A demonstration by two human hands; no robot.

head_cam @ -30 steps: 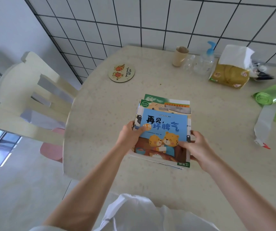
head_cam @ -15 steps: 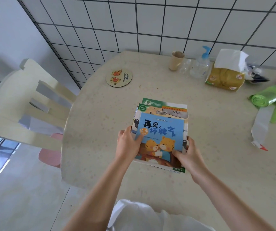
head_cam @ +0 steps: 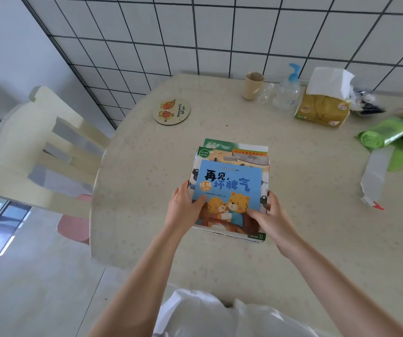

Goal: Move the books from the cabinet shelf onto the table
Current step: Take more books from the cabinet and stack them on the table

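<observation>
A stack of picture books [head_cam: 229, 186] lies on the cream speckled table [head_cam: 147, 181], a blue cover with two cartoon cubs on top and green-edged covers showing beyond it. My left hand [head_cam: 183, 207] grips the stack's near-left edge, thumb on the blue cover. On the near-right corner, my right hand [head_cam: 268, 215] holds the stack with fingers across the cover. The cabinet is out of sight.
A round cartoon coaster [head_cam: 171, 111] sits at the back left. Along the tiled wall stand a beige cup [head_cam: 252, 85], a pump bottle [head_cam: 286, 91] and a tissue pack [head_cam: 323, 103]. Green bag rolls [head_cam: 385, 133] lie at the right. A cream chair [head_cam: 42, 152] stands left of the table.
The view has tilted up slightly, so the stack and both hands sit lower in the frame. Both hands keep their hold on the books, shifted a little toward the table's near edge.
</observation>
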